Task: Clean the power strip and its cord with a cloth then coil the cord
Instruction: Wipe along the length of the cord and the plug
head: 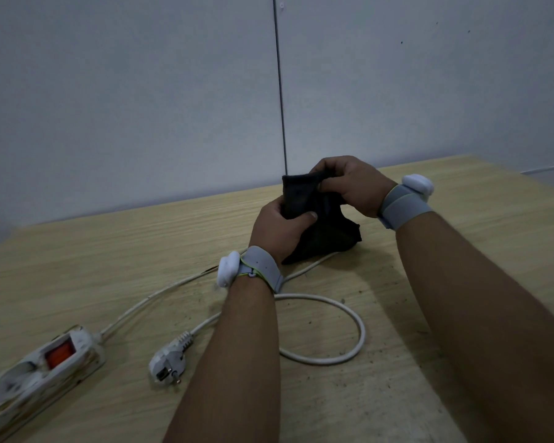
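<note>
A dark cloth [320, 219] is held up over the middle of the table by both hands. My left hand [279, 228] grips its lower left edge with the thumb on top. My right hand [349, 187] pinches its upper part. The cloth's bottom hangs down onto the white cord [359, 327], which loops on the table in front of me. The cord's white plug [168, 362] lies near my left forearm. The dirty white power strip [39, 369] with an orange switch lies at the lower left.
The wooden table [109, 251] carries scattered dark specks of dirt. A grey wall [141, 91] stands right behind its far edge. Both wrists wear grey bands with white devices.
</note>
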`<state>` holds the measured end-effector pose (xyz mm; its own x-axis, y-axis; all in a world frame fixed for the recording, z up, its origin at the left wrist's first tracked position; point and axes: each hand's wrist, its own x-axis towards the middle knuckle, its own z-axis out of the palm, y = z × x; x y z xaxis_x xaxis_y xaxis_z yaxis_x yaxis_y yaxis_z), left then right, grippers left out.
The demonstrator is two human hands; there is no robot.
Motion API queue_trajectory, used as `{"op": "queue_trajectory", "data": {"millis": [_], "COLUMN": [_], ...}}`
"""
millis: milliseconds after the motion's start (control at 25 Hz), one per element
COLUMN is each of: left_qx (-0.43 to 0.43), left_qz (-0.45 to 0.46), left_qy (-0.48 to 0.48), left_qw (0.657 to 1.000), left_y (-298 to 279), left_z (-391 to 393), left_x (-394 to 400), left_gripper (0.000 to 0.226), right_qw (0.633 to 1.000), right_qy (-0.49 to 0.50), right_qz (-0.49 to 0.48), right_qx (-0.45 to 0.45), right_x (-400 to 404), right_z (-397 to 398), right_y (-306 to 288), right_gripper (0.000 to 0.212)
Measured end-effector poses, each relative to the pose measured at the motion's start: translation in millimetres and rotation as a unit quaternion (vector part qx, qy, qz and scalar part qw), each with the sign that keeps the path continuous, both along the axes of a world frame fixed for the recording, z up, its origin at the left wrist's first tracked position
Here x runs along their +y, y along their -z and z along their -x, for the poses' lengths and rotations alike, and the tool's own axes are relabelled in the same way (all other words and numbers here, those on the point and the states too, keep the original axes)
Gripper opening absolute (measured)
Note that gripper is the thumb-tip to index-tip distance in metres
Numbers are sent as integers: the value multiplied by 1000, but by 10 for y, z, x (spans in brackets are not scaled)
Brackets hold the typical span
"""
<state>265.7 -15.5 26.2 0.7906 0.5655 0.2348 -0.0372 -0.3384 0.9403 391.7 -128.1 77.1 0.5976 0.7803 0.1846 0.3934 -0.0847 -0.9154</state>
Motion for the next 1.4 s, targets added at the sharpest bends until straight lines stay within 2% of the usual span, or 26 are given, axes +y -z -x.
{"op": "queue_trajectory", "data": {"millis": [80,160,280,360,440,560,680,760,800,880,960,1040,1200,1280,1360,1400], "left_qx": [0,-20,-25,-29,-37,-69,-118,-166,-180,-190,-180,-154,-150,-147,-143,-138], "left_qz": [-26,-23,-10,17,33,62,165,219,210,115,19,-19,-35,-48,-10,9], "left_qy": [-37,-46,-56,-78,-101,-94,-56,-6,3,-32,-91,-145,-118,-100,-70,-62], "left_qw": [999,998,998,996,994,991,978,961,961,975,979,977,981,983,987,988], "left_y": [-2,-9,-26,-45,-75,-138,-215,-233,-246,-259,-256,-255,-257,-257,-261,-263], "left_z": [-3,3,11,3,12,40,57,47,51,71,78,74,101,131,159,167], "left_x": [8,14,35,62,92,101,89,102,98,85,79,102,162,182,197,203], "left_gripper": [12,11,14,13,17,19,25,34,40,35,33,36,41,43,41,38], "right_qw": [999,996,969,944,947,978,990,998,998,993,992,992,990,988,980,971], "right_qy": [29,56,131,178,147,38,29,14,-5,-46,-73,-70,-40,-42,-26,-23], "right_qz": [11,46,96,93,61,27,6,-32,-57,-84,-83,-91,-120,-127,-130,-132], "right_qx": [-6,-54,-184,-262,-278,-201,-140,-54,3,64,53,58,62,76,148,198], "right_x": [21,47,112,157,206,286,306,292,293,320,368,412,432,427,441,446], "right_z": [-38,-71,-64,1,81,217,243,256,278,335,387,438,532,571,569,574], "right_y": [47,86,115,94,65,24,-19,-52,-70,-83,-56,-28,-20,-15,21,34], "right_gripper": [19,14,17,26,22,7,16,20,23,26,17,15,26,24,18,22]}}
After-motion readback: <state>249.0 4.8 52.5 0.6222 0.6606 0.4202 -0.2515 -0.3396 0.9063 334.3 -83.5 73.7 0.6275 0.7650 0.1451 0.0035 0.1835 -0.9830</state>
